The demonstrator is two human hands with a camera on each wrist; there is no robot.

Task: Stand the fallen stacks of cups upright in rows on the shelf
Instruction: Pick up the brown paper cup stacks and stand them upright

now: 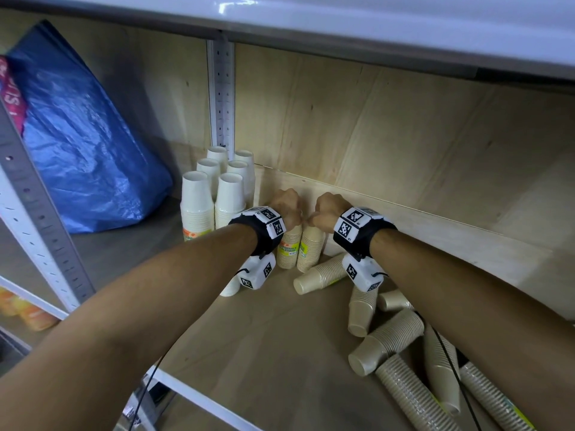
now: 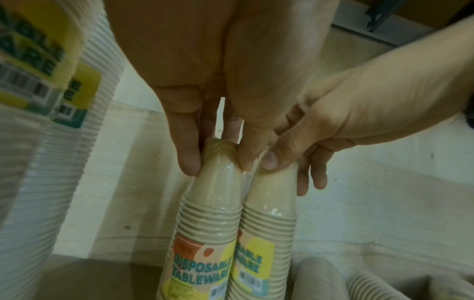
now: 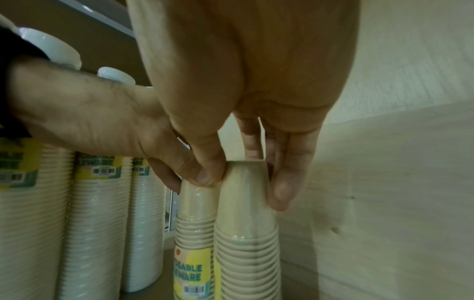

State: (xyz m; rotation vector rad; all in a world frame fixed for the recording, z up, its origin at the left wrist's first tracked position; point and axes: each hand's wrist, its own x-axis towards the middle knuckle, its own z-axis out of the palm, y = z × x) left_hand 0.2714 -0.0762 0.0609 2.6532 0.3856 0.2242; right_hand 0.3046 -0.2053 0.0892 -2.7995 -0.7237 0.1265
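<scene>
Both hands pinch stack tops: left hand [image 2: 205,113] on left stack [image 2: 205,233], right hand [image 3: 243,125] on right stack [image 3: 246,243]; release next, then fetch fallen stacks [image 1: 385,340].

The head view looks down and forward into the plywood shelf [image 1: 280,353] toward its back edge. Both wrist views look closely along the fingers, sharing two upright wrapped beige cup stacks [image 2: 207,233].

Readable print on the cup wrappers

You can read "DISPOSABLE TABLEWARE" on the tan stack's label [image 2: 202,270] (barcode beneath); the white stacks' labels [image 3: 98,167] show only "…LEWARE".
</scene>
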